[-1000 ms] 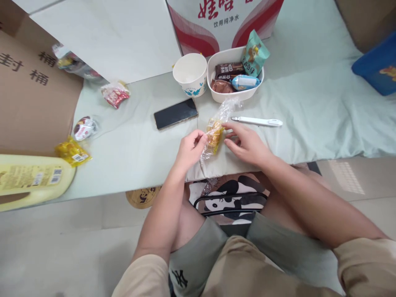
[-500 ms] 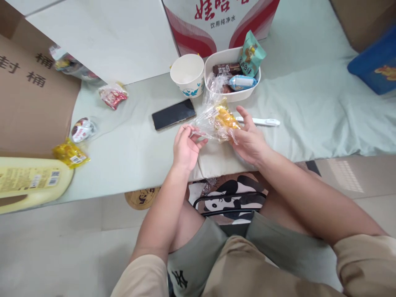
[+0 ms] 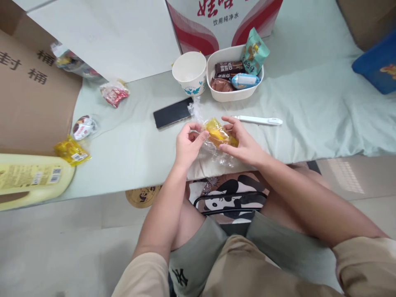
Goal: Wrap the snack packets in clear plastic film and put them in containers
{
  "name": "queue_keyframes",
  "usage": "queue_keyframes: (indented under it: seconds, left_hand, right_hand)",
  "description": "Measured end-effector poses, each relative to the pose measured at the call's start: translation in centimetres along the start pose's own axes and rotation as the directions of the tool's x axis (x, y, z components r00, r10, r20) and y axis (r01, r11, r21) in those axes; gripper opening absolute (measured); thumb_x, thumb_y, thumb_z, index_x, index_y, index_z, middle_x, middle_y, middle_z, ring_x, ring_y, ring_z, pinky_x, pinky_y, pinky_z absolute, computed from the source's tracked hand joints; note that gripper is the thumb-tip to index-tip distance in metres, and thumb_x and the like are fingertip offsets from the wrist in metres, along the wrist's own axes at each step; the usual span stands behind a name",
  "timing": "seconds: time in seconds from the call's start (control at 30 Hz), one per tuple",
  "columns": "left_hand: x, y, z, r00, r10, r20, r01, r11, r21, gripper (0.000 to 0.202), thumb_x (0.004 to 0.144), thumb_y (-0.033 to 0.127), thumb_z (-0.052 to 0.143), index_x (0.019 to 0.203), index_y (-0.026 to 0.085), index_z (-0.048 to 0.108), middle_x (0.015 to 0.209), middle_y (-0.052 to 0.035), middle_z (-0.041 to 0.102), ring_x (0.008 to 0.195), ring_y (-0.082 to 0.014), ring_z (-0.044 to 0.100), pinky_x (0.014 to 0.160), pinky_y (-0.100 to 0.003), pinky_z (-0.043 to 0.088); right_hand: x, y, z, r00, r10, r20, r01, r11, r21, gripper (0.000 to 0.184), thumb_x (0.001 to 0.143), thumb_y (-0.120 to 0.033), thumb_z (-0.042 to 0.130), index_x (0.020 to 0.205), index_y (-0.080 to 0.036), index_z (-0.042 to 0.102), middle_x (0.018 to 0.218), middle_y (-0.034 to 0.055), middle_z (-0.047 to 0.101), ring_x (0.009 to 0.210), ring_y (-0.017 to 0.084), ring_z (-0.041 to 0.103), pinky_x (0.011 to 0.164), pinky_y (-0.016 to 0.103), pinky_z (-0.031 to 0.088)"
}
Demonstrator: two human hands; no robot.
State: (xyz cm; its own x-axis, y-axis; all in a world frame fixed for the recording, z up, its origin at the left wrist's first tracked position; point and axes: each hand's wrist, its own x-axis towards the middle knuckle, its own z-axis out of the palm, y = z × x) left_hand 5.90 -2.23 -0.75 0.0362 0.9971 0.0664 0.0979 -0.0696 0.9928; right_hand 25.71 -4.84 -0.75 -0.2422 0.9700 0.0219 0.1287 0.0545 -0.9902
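Note:
Between my hands, above the front part of the cloth-covered surface, is a small yellow snack packet (image 3: 217, 133). Crinkled clear plastic wrap (image 3: 195, 109) spreads around it, toward the phone and below the packet. My left hand (image 3: 188, 145) is closed, its thumb and fingers pinching the packet's left side together with the film. From the right, my right hand (image 3: 246, 144) curls its thumb and fingers round the packet's other end. Some of the fingertips are hidden behind the packet and film.
Behind my hands are a phone (image 3: 171, 113), a paper cup (image 3: 189, 74) and a white bin (image 3: 233, 97) of wrapped snacks. A white slim tool (image 3: 262, 120) lies to the right. Snack packets (image 3: 72, 150) and a yellow jug (image 3: 34, 177) are at left.
My left hand has shifted from the loose film to the yellow packet's side. The film has come away from the bin and now hangs lower around the packet, with my hands closer together.

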Motion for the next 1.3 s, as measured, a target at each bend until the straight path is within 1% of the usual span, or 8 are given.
queue_keyframes:
  seconds: [0.23, 0.57, 0.7, 0.8, 0.9, 1.03, 1.2, 1.3]
  left_hand:
    - [0.2, 0.1, -0.1, 0.991, 0.094, -0.099, -0.096, 0.995, -0.017, 0.049, 0.078, 0.066, 0.077, 0.079, 0.022, 0.056, 0.066, 0.0039, 0.052, 0.049, -0.0062, 0.041, 0.044, -0.022, 0.03]
    - [0.6, 1.9, -0.4, 0.87, -0.161, -0.466, 0.02, 0.956, -0.294, 0.034, 0.091, 0.048, 0.071, 0.083, 0.024, 0.049, 0.063, 0.0067, 0.051, 0.056, -0.008, 0.053, 0.056, -0.019, 0.042]
    - [0.6, 2.6, -0.5, 0.888, -0.432, -0.158, 0.308, 0.813, -0.494, 0.035, 0.086, 0.054, 0.073, 0.093, 0.023, 0.057, 0.077, 0.0005, 0.064, 0.069, -0.0135, 0.066, 0.063, -0.025, 0.054]
    - [0.0, 3.0, -0.7, 0.828, -0.543, 0.139, 0.548, 0.733, -0.402, 0.04, 0.074, 0.038, 0.085, 0.103, 0.021, 0.063, 0.092, -0.0043, 0.072, 0.074, -0.0167, 0.072, 0.062, -0.028, 0.059]
    - [-0.4, 3.2, -1.2, 0.763, -0.586, 0.271, 0.644, 0.723, -0.251, 0.046, 0.067, 0.019, 0.087, 0.107, 0.02, 0.065, 0.095, -0.0048, 0.073, 0.07, -0.0156, 0.072, 0.057, -0.024, 0.057]
    - [-0.2, 3.2, -1.9, 0.734, -0.607, 0.306, 0.664, 0.735, -0.135, 0.035, 0.063, 0.007, 0.084, 0.093, 0.015, 0.068, 0.078, -0.0034, 0.072, 0.053, -0.0074, 0.061, 0.048, -0.017, 0.047]
    - [0.6, 3.4, -2.6, 0.833, -0.538, 0.132, 0.553, 0.793, -0.256, 0.029, 0.062, 0.003, 0.078, 0.087, 0.014, 0.066, 0.072, -0.0029, 0.071, 0.048, -0.004, 0.053, 0.04, -0.012, 0.033]
    - [0.9, 3.5, -2.7, 0.839, -0.541, 0.051, 0.521, 0.774, -0.36, 0.027, 0.064, 0.003, 0.071, 0.086, 0.017, 0.064, 0.071, 0.0007, 0.068, 0.043, -0.0011, 0.045, 0.038, -0.011, 0.027]
  right_hand:
    - [0.3, -0.7, -0.1, 0.994, 0.109, 0.024, -0.111, 0.993, 0.051, 0.03, 0.08, -0.039, 0.068, 0.103, -0.021, 0.062, 0.094, 0.0051, 0.063, 0.086, 0.021, 0.06, 0.081, 0.041, 0.053]
    - [0.7, -1.4, 0.0, 0.942, 0.323, -0.091, -0.224, 0.807, 0.547, 0.031, 0.069, -0.027, 0.064, 0.1, -0.028, 0.058, 0.09, -0.001, 0.065, 0.084, 0.021, 0.063, 0.081, 0.04, 0.056]
    - [1.1, -1.1, -0.1, 0.919, 0.377, -0.119, -0.202, 0.708, 0.677, 0.037, 0.07, -0.039, 0.066, 0.104, -0.028, 0.057, 0.098, 0.0004, 0.066, 0.092, 0.022, 0.065, 0.083, 0.04, 0.058]
    - [1.0, -1.1, -0.1, 0.928, 0.332, -0.171, -0.17, 0.783, 0.598, 0.046, 0.071, -0.046, 0.076, 0.109, -0.029, 0.056, 0.109, 0.0027, 0.068, 0.105, 0.025, 0.066, 0.09, 0.043, 0.058]
    - [0.8, -1.1, -0.1, 0.941, 0.258, -0.221, -0.129, 0.874, 0.469, 0.061, 0.064, -0.035, 0.086, 0.116, -0.032, 0.054, 0.115, 0.002, 0.068, 0.108, 0.025, 0.065, 0.095, 0.044, 0.057]
    - [1.0, -0.8, -0.4, 0.936, 0.268, -0.23, -0.126, 0.862, 0.491, 0.06, 0.067, -0.035, 0.084, 0.119, -0.033, 0.054, 0.107, -0.0001, 0.068, 0.099, 0.022, 0.067, 0.089, 0.042, 0.058]
    - [1.5, -0.5, -1.4, 0.916, 0.354, -0.189, -0.154, 0.745, 0.649, 0.044, 0.07, -0.042, 0.075, 0.107, -0.031, 0.056, 0.102, -0.0002, 0.069, 0.096, 0.022, 0.068, 0.077, 0.038, 0.058]
    - [1.4, -0.6, -1.9, 0.931, 0.346, -0.114, -0.185, 0.718, 0.671, 0.041, 0.076, -0.061, 0.06, 0.101, -0.028, 0.058, 0.102, 0.0047, 0.069, 0.101, 0.026, 0.069, 0.074, 0.04, 0.059]
